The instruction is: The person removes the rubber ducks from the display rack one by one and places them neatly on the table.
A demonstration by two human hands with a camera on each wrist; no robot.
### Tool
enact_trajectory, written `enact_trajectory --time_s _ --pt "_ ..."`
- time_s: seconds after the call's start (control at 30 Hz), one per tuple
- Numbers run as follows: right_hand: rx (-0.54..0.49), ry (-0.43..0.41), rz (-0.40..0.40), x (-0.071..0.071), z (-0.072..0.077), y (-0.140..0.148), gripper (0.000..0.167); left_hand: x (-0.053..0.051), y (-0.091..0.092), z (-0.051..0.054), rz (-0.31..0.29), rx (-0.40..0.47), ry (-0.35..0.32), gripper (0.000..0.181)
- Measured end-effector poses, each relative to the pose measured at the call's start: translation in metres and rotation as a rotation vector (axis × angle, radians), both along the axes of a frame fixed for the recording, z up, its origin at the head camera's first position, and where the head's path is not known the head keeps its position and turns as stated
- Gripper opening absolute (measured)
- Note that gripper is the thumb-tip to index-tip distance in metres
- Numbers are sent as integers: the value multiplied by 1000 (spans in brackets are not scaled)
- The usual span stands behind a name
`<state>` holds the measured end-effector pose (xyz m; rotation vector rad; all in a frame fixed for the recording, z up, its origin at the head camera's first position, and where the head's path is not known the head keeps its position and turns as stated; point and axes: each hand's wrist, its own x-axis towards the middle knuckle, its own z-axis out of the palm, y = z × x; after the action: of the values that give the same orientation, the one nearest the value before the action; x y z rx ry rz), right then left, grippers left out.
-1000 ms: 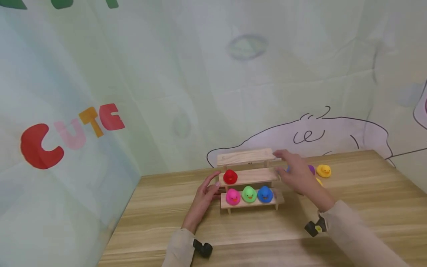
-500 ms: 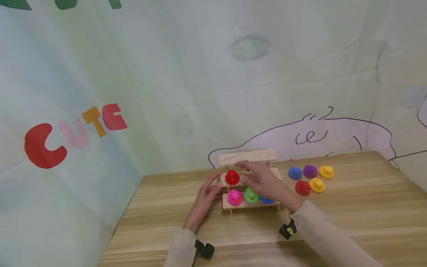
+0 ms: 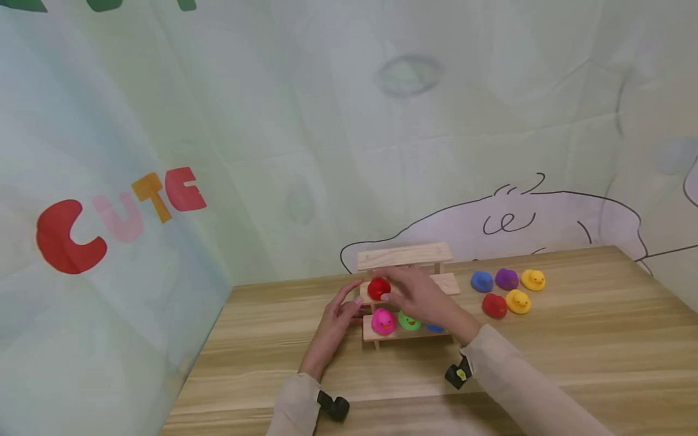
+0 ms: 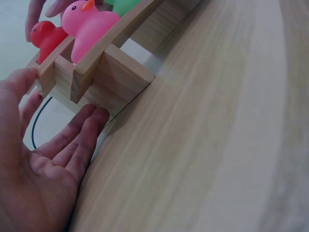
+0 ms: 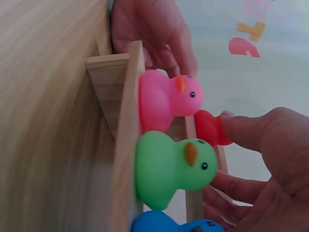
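Observation:
A three-step wooden stand [image 3: 405, 257] is on the table. A red rubber duck [image 3: 378, 289] sits at the left of its middle step. My right hand [image 3: 422, 295] holds this duck, thumb in front and fingers behind; in the right wrist view the thumb [image 5: 241, 130] touches it. Pink [image 3: 383, 321], green [image 5: 169, 166] and blue [image 5: 164, 222] rubber ducks line the lowest step, the blue one mostly hidden by my right hand in the head view. My left hand [image 3: 334, 326] rests its fingertips [image 4: 99, 113] against the stand's left end, fingers fairly straight.
Right of the stand, several loose ducks lie on the wooden table [image 3: 578, 339]: blue [image 3: 482, 281], purple [image 3: 507, 279], red [image 3: 494, 306] and two yellow, one behind [image 3: 532, 280] and one in front [image 3: 518, 301]. A printed cloth backdrop [image 3: 305, 151] rises behind the table.
My right hand has moved left from the stand's right end to the red duck on the middle step, uncovering the loose ducks. My left hand has stayed at the stand's left end.

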<state>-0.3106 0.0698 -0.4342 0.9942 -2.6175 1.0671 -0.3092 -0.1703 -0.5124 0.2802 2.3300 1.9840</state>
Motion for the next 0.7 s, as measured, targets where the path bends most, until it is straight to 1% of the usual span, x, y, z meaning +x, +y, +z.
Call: enact_trajectory --time_s 0.1,0.27,0.43,0.53,0.7 --pt "-7 1 -9 -1 -3 -1 47 0 0 0 2 -2 -3 46" --pt "-16 36 -34 -1 -5 -4 43 1 0 1 2 6 7 46" --pt "-43 58 -47 -1 -7 -6 39 0 0 0 4 -2 -2 47" --pt "-68 39 -56 -1 -7 -3 38 0 0 0 5 -5 -10 47" --pt "-101 0 -105 2 -2 14 39 0 0 1 3 1 -6 47"
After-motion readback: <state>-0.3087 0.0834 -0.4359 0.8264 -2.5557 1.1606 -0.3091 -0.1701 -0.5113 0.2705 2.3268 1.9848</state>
